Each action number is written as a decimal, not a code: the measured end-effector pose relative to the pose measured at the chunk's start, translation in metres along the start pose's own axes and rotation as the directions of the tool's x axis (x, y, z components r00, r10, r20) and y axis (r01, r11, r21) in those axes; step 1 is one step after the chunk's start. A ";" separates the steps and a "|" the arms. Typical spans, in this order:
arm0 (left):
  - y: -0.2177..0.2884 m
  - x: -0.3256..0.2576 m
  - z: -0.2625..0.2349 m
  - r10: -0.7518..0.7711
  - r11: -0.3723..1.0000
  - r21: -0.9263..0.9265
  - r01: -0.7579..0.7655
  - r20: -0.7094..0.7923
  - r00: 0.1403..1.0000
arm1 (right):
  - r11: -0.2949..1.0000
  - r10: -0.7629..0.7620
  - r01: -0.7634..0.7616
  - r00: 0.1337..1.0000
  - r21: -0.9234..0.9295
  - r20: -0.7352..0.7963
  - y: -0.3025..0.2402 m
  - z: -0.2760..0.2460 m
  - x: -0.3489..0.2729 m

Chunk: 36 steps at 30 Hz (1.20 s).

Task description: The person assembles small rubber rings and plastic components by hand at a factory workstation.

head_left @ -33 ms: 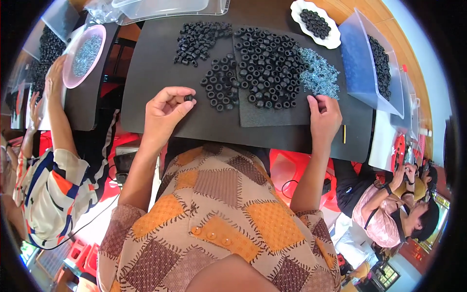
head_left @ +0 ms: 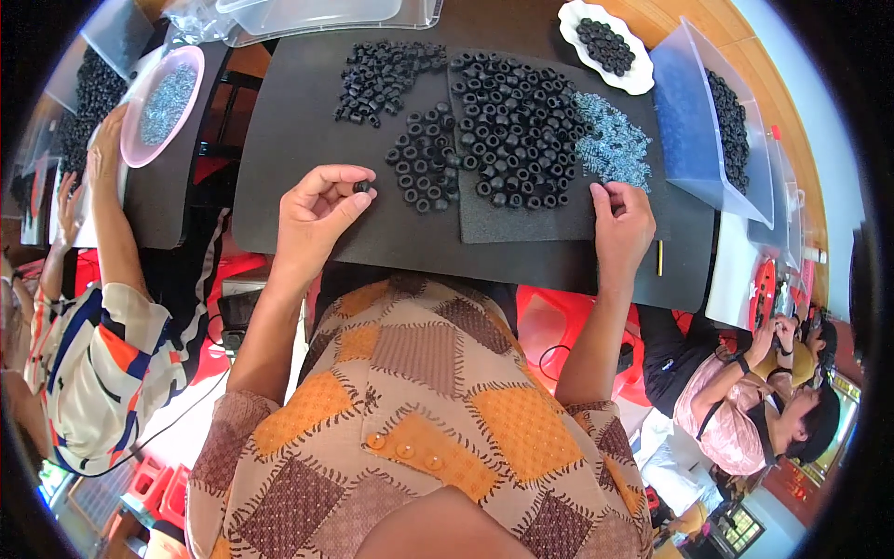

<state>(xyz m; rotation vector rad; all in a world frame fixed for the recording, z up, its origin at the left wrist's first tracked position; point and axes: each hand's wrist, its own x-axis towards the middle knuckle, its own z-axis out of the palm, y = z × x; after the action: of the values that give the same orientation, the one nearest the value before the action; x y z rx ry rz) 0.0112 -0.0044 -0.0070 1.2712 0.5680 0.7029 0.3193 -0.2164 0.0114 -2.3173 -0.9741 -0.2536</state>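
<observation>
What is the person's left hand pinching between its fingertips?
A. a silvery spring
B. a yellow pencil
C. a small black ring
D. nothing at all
C: the left hand holds a small black ring at its fingertips, just left of the loose black rings on the dark mat.

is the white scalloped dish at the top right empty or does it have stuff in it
Not empty: the white dish holds a small heap of black rings in its middle.

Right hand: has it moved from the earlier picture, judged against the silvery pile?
No. The right hand rests at the same spot just below the silvery pile on the black mat.
</observation>
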 end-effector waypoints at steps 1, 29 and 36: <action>-0.001 0.000 -0.001 -0.001 1.000 0.001 0.001 -0.004 1.000 | 1.000 -0.001 0.001 1.000 0.002 0.003 0.000 0.000 0.001; 0.004 -0.002 -0.012 -0.061 0.968 -0.240 0.071 0.047 0.997 | 0.926 -0.332 0.298 0.935 0.230 0.127 -0.066 0.032 0.076; 0.008 0.003 -0.004 -0.112 0.866 -0.466 0.180 0.169 0.979 | 0.626 -0.159 -0.133 0.943 0.768 0.293 -0.113 0.023 0.017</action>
<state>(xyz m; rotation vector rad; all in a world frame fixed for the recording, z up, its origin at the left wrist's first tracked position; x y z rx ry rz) 0.0089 0.0021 -0.0001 0.7926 0.3414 0.5766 0.2515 -0.1308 0.0513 -1.5336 -0.9902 0.5127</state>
